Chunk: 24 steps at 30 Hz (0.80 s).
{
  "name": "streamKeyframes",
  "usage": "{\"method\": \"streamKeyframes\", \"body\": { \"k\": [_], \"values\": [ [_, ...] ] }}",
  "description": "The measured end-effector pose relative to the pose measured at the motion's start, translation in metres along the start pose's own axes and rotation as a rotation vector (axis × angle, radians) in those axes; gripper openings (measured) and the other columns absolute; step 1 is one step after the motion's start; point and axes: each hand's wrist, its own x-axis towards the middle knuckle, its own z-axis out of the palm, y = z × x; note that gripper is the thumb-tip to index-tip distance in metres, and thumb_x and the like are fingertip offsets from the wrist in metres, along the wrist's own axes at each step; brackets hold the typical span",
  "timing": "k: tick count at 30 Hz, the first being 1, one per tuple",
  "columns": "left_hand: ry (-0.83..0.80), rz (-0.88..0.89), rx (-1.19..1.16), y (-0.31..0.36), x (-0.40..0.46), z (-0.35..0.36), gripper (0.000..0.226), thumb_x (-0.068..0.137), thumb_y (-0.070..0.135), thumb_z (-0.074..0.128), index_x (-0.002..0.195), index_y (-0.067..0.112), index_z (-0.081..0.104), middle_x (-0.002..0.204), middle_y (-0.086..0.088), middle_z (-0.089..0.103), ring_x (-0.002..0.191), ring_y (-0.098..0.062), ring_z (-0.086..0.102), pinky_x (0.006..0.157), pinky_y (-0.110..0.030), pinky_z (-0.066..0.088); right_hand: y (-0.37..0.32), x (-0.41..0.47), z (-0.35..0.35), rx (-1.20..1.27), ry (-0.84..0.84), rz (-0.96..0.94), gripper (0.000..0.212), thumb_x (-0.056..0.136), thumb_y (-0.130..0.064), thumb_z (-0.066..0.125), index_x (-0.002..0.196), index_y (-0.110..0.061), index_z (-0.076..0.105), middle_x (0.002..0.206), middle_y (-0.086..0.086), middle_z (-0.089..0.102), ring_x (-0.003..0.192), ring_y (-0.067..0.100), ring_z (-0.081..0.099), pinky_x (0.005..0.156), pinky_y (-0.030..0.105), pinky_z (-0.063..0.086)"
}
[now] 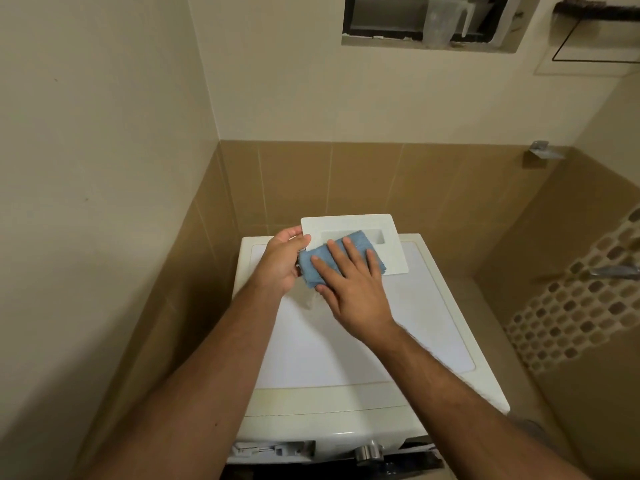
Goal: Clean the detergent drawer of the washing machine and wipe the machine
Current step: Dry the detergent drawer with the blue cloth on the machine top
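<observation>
Detergent drawer point(349, 225), seen here by its white front panel, is held up above the rear of the washing machine point(346, 341), clear of the lid. Going left to right: the left hand point(282, 263) grips the panel's left edge, thumb on the front face, fingers wrapped out of sight behind it; next the folded blue cloth point(318, 261) lies across the panel's recessed handle; then the right hand point(353, 282) presses the cloth flat with straight, spread fingers. The drawer looks like light, rigid moulded plastic, probably slick when wet, so the edge hold suits it and the handle recess offers a second purchase. The cloth is soft and will bunch under pressure
</observation>
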Motion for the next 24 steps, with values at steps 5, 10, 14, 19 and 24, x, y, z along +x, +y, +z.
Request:
{"method": "streamKeyframes", "body": {
  "k": [5,10,14,19,24],
  "values": [
    [-0.004,-0.014,-0.033,0.0,-0.003,0.005,0.023,0.098,0.005,0.051,0.118,0.015,0.055,0.107,-0.011,0.067,0.094,-0.027,0.065,0.079,-0.044,0.054,0.018,-0.004,-0.002,0.05,0.021,0.185,0.054,0.098,-0.051,0.025,0.143,-0.03,0.045,0.157,0.004,0.032,0.149,0.029,0.016,0.118,0.054,0.008],
    [0.034,0.002,-0.038,0.0,0.0,0.006,0.023,0.096,0.005,0.054,0.118,0.014,0.056,0.103,-0.011,0.067,0.083,-0.021,0.066,0.069,-0.034,0.055,-0.012,0.008,0.0,0.072,0.003,0.113,0.054,0.098,-0.047,0.023,0.144,-0.028,0.045,0.156,0.007,0.033,0.147,0.033,0.019,0.117,0.053,0.01],
    [0.033,0.028,0.026,0.002,0.0,0.004,0.023,0.095,0.003,0.055,0.117,0.01,0.057,0.095,-0.008,0.068,0.078,-0.02,0.066,0.065,-0.031,0.057,-0.014,0.005,0.002,0.032,0.025,-0.024,0.042,0.098,-0.039,0.036,0.137,-0.03,0.051,0.15,0.008,0.043,0.142,0.034,0.031,0.114,0.055,0.02],
    [0.051,0.043,0.109,-0.001,0.0,0.002,0.018,0.096,0.002,0.052,0.11,0.013,0.055,0.102,-0.006,0.067,0.08,-0.019,0.067,0.071,-0.034,0.056,0.025,-0.01,0.011,0.061,0.08,0.072,0.037,0.09,-0.024,0.062,0.127,-0.025,0.061,0.145,0.011,0.048,0.138,0.037,0.037,0.108,0.058,0.032],
    [0.04,0.061,0.06,0.001,-0.002,0.012,0.018,0.097,0.001,0.05,0.112,0.012,0.052,0.095,0.0,0.067,0.08,-0.016,0.066,0.062,-0.029,0.056,0.024,-0.004,0.014,0.185,0.154,0.177,0.042,0.092,-0.016,0.063,0.133,-0.019,0.059,0.148,0.011,0.047,0.139,0.041,0.036,0.108,0.053,0.035]
  ]
}}
